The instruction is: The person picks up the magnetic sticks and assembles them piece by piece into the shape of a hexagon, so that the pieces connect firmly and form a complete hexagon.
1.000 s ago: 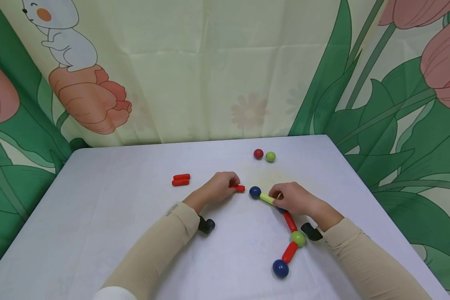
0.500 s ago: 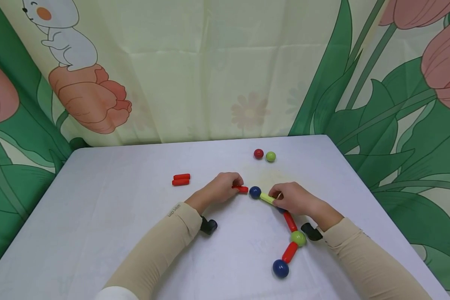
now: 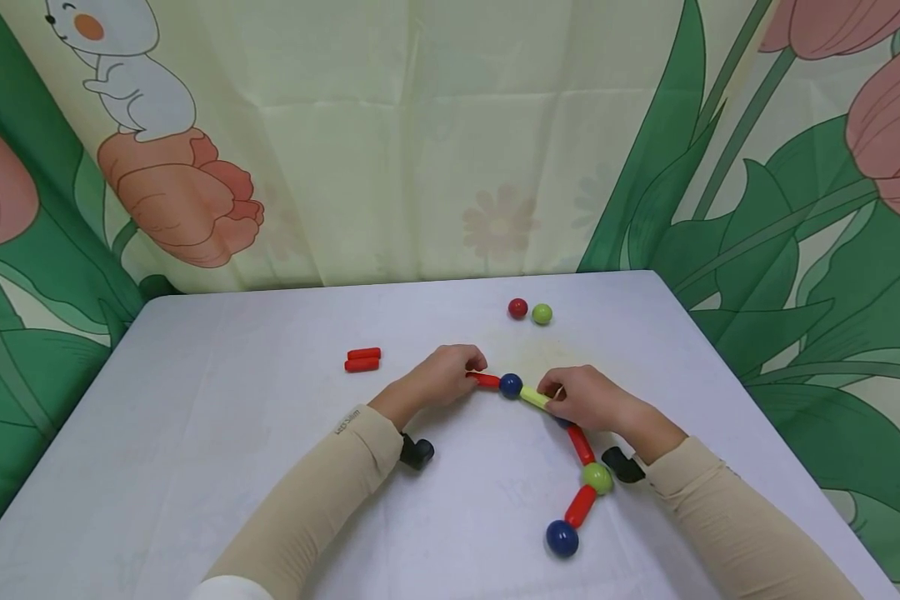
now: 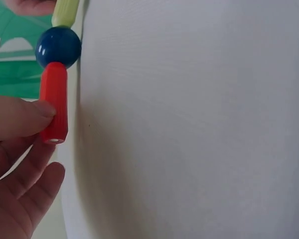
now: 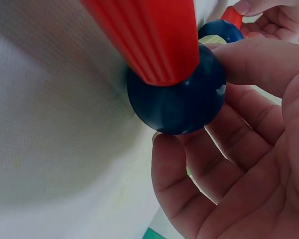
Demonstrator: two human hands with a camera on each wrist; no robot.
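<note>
My left hand (image 3: 441, 373) pinches a red magnetic rod (image 4: 54, 99) between thumb and fingers. Its far end meets a blue ball (image 3: 511, 385), and its near end shows a small metal tip. From that ball a yellow-green rod (image 3: 534, 397) runs to my right hand (image 3: 591, 400), which grips it beside a second blue ball (image 5: 177, 107); fingertips also touch this ball. The chain bends toward the front through a red rod (image 3: 581, 444), a green ball (image 3: 597, 477), another red rod (image 3: 580, 506) and an end blue ball (image 3: 562, 538).
Two red rods (image 3: 362, 365) lie side by side on the white table (image 3: 195, 433), left of the hands. Farther back sit a red ball (image 3: 518, 308) and a green ball (image 3: 542, 313). A printed curtain (image 3: 360, 167) hangs behind the table.
My left hand has moved slightly right with the red rod, and the gap to the blue ball has closed, so they now meet. The right hand has stayed in place.
</note>
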